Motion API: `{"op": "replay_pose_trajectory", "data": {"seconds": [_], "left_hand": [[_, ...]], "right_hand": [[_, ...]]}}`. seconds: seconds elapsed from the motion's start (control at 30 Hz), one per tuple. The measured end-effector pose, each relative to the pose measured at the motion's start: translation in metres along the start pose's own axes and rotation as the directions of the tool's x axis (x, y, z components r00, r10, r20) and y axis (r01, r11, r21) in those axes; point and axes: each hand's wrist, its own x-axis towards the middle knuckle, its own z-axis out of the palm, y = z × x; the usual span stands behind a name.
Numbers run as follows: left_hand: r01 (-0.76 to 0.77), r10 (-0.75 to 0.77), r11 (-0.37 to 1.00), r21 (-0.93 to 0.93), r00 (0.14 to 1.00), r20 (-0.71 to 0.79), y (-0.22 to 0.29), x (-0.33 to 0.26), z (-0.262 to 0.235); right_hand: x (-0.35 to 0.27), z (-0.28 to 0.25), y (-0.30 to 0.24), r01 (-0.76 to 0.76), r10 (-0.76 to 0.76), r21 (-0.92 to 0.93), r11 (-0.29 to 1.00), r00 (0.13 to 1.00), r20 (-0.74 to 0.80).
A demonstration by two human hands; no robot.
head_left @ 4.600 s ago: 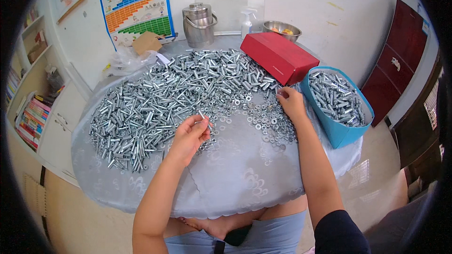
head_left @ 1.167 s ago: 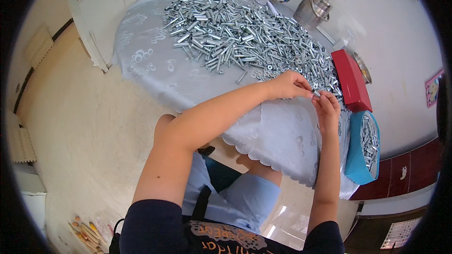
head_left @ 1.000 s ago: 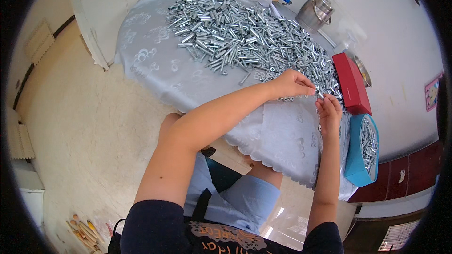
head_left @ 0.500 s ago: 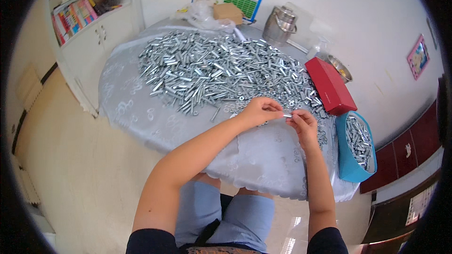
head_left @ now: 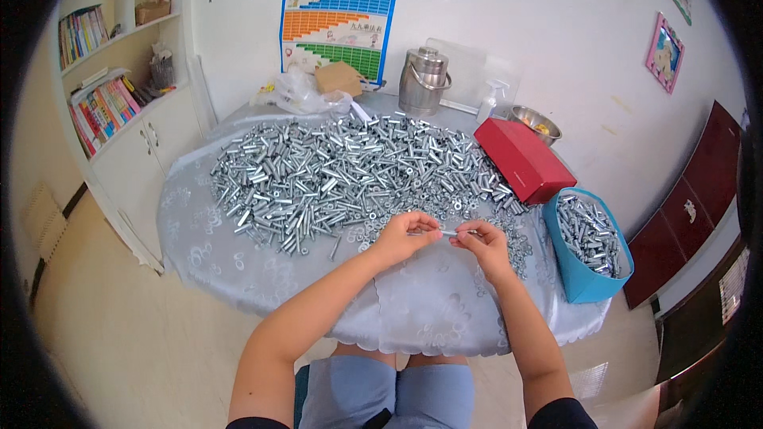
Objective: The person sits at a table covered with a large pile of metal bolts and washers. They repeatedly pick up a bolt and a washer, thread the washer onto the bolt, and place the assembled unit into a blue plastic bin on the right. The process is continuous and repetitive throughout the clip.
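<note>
A large heap of silver metal bolts (head_left: 342,171) covers the far half of a round table with a grey patterned cloth (head_left: 413,310). Both my hands meet above the table's near middle. My left hand (head_left: 405,237) and my right hand (head_left: 481,240) pinch the two ends of one small silver bolt (head_left: 447,233) held level between them. Loose washers (head_left: 517,242) lie scattered just beyond and to the right of my right hand.
A blue bin (head_left: 586,246) holding bolts stands at the table's right edge. Behind it lies a red box (head_left: 523,159). A metal pot (head_left: 424,82), a steel bowl (head_left: 534,121) and a cardboard box (head_left: 339,78) sit at the back. A bookshelf cabinet (head_left: 119,111) stands left.
The camera has swung up and levelled on the table. My hands, apart on the heap several seconds ago, have come together and now hold one bolt between them.
</note>
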Motion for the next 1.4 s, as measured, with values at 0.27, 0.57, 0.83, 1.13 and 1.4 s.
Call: {"op": "replay_pose_trajectory", "data": {"seconds": [0.27,0.57,0.83,1.13,1.4], "left_hand": [[-0.003,0.002,0.999,-0.048,1.000,-0.028,0.003,0.001,0.000],[0.030,-0.030,0.999,0.022,0.999,0.011,0.004,-0.001,0.001],[0.081,-0.083,0.996,0.039,0.995,0.063,0.005,-0.006,0.012],[0.086,-0.094,0.990,0.114,0.993,0.073,0.001,-0.005,0.011],[0.205,-0.176,0.960,-0.188,0.971,0.163,-0.004,-0.004,0.017]], "right_hand": [[0.005,-0.006,0.004,0.020,-0.020,0.000,1.000,0.999,0.030],[0.003,-0.001,0.004,0.060,-0.059,-0.008,0.998,0.997,0.048],[0.005,-0.002,0.009,0.165,-0.169,-0.180,0.970,0.986,-0.010],[0.005,-0.003,0.007,0.238,-0.234,-0.199,0.951,0.971,0.043],[0.004,0.006,0.010,0.215,-0.212,-0.060,0.975,0.975,0.064]]}}
